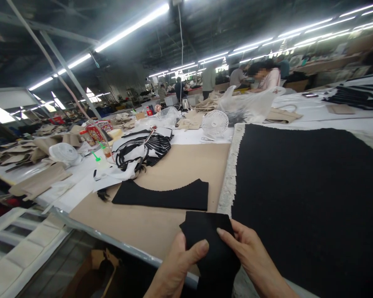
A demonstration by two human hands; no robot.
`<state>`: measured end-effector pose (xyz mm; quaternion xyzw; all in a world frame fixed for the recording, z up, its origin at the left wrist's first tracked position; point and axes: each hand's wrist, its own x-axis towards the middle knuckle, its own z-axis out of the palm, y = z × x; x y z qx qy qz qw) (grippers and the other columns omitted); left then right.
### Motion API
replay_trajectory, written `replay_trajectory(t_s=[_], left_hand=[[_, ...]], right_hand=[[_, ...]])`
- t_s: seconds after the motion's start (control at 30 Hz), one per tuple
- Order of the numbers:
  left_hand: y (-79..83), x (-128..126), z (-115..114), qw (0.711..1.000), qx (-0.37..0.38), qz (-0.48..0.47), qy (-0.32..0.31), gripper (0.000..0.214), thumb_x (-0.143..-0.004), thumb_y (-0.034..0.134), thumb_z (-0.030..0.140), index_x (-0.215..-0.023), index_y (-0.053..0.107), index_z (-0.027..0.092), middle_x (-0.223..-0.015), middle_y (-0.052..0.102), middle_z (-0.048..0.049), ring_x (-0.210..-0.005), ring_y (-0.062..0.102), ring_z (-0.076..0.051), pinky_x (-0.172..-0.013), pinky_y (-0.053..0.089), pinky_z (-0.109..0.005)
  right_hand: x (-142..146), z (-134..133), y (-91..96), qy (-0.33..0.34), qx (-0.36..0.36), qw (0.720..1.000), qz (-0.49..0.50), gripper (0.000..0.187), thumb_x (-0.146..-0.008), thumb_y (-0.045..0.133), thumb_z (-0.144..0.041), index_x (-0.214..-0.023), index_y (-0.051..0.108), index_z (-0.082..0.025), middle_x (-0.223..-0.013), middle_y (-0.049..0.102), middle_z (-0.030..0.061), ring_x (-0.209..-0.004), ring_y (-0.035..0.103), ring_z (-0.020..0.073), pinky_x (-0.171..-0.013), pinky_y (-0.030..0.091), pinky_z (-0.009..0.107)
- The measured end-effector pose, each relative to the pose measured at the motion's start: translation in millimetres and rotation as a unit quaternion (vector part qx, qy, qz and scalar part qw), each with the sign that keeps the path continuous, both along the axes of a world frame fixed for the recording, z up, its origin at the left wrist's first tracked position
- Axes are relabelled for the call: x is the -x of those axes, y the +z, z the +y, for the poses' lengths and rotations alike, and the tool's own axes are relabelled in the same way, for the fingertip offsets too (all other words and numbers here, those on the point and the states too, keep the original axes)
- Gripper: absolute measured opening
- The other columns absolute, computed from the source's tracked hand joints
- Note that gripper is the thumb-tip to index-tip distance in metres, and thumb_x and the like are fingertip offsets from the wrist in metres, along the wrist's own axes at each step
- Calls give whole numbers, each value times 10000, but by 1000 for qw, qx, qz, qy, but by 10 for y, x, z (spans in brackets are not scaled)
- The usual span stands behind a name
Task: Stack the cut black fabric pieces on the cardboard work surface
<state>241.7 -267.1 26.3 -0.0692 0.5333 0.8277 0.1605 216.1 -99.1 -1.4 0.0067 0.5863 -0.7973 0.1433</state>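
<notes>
Between my two hands is a black fabric piece [209, 234], held over the table's front edge, its lower part hanging down out of the frame. My left hand [180, 263] grips its left side, thumb on top and fingers hidden underneath. On the right side, my right hand [247, 244] pinches it with the thumb on top. Just beyond lies a black cut panel [161, 196] with a curved, notched upper edge, flat on brown paper [180, 165]. To the right, a large black fabric sheet [304, 198] covers a pale, rough-edged layer [228, 182].
A white fan [215, 123] stands behind the brown paper, another fan [64, 153] at the left. Black strips [146, 147] are heaped near green-tipped bottles [101, 159]. An open cardboard box [96, 269] sits below the table edge. People [267, 76] are farther back.
</notes>
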Motion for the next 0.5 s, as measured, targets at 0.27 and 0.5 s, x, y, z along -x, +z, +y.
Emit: replay_trajectory(t_s=[0.27,0.5], left_hand=[[-174,95,50,998,21,-42,32,527,-710,762,399,-1159,669,138,-1093,712,-148,-1081,626,-323,-908,487,-408],[-218,109,27,997,-1,-54,64,485,-725,757,406,-1118,692,129,-1088,717,-137,-1100,619,-297,-995,432,-397]], right_hand=[[-2,-41,61,25,65,994,-85,503,-657,796,-528,-958,731,-130,-816,731,88,-752,685,231,-741,539,349],[-31,-35,60,11,10,995,-94,557,-693,739,-589,-1015,728,-135,-778,722,79,-676,667,217,-641,534,320]])
